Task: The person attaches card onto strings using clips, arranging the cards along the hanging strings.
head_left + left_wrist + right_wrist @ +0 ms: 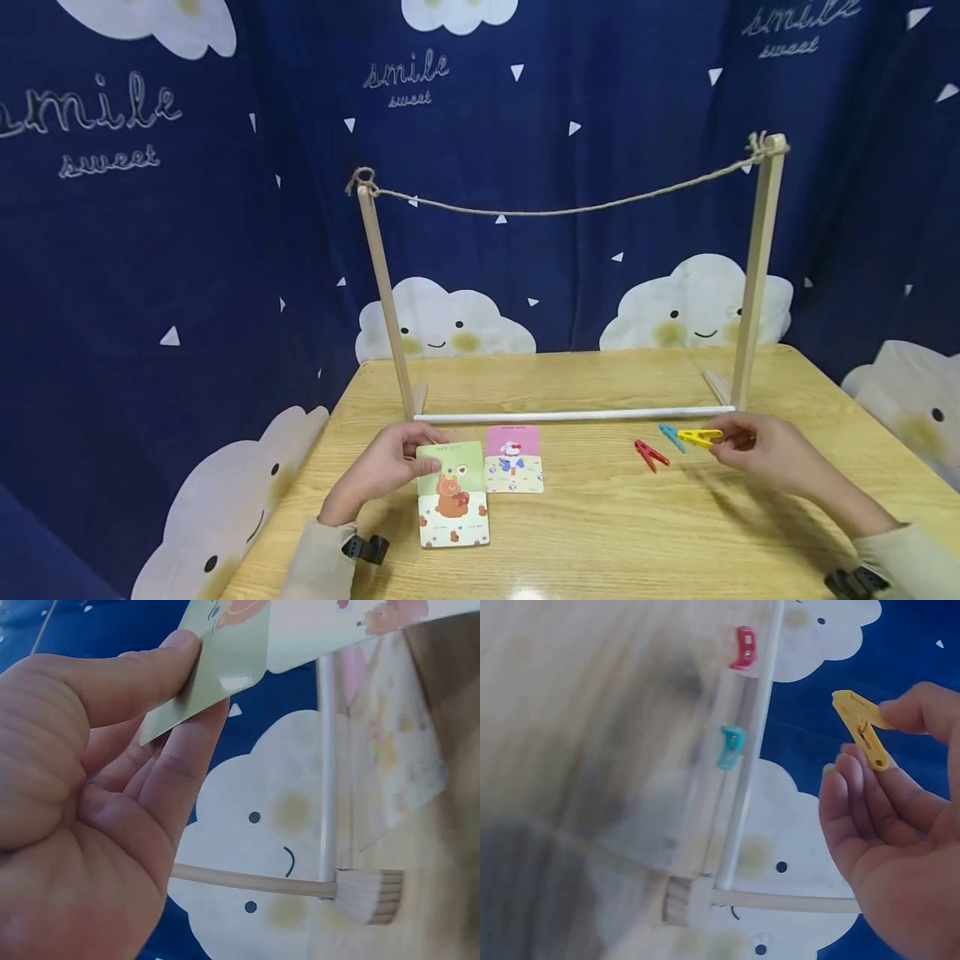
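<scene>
My left hand pinches the upper left edge of a green and white card with a brown bear on it. In the left wrist view the thumb lies on the card's face and the fingers sit behind it. Between thumb and fingers of my right hand is a yellow clothespin, held above the table. A pink and cream card with a white rabbit-like figure lies just right of the bear card. On the table near my right hand lie a red clothespin and a blue clothespin.
Behind the cards stands a wooden frame with a left post, a right post and a white bottom bar. A sagging string joins the post tops. A dark blue cloud-patterned curtain hangs behind the wooden table.
</scene>
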Motion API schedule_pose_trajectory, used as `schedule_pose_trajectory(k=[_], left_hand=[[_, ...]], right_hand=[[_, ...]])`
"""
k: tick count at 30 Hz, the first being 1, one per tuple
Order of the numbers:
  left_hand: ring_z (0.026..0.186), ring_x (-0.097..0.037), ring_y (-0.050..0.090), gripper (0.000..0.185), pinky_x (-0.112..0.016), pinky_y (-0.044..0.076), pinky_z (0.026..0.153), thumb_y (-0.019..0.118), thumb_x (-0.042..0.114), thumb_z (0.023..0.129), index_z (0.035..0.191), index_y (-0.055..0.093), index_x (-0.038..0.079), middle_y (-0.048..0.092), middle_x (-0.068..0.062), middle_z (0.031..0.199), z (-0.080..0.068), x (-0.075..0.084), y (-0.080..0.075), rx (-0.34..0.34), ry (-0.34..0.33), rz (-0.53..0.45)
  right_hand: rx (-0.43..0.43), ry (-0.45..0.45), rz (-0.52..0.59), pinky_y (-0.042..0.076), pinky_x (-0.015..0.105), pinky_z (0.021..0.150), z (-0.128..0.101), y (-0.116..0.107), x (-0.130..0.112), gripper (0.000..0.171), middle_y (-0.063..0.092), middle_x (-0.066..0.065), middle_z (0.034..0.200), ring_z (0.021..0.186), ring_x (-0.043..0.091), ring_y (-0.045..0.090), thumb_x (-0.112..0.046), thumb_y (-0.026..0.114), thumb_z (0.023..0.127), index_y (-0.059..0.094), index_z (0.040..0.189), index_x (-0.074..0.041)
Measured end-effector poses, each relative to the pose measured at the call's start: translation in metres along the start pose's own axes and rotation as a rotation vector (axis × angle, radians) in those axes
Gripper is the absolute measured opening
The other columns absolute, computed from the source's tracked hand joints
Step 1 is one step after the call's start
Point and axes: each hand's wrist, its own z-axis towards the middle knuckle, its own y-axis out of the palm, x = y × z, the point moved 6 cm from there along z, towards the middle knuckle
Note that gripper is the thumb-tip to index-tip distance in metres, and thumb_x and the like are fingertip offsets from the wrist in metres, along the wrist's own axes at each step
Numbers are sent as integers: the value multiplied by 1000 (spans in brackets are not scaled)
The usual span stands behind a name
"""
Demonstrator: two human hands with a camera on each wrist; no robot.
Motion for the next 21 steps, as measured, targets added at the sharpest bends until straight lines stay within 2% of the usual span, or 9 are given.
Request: schedule_pose_trajectory(k=[5,11,17,21], left_hand=[[80,-16,71,27,-23,51,63,79,4,90,115,69,7,75,-10,99,8,5,-10,31,-5,1],[85,-18,73,27,-27,57,71,79,6,91,116,69,8,75,-8,100,20,10,-20,70,-9,-6],[88,-18,74,25,-28,58,75,80,8,91,115,71,8,76,-7,99,30,15,-26,99,-14,-15],[76,-13,68,23,-27,55,69,80,13,91,113,73,10,74,-5,90,33,18,-31,113,-12,7]], right_hand=[[38,-10,5,53,22,63,7,-8,-12,19,70,-4,85,74,2,61,-14,79,90,75,108,-9],[59,-10,14,55,23,66,16,-18,-26,23,73,1,92,79,3,65,-18,77,94,75,115,-10],[68,-20,32,57,23,68,26,-22,-38,27,77,4,99,82,1,68,-23,76,96,74,120,-12],[81,-33,31,57,22,68,31,-22,-44,28,77,3,99,82,1,68,-24,76,96,74,122,-13]])
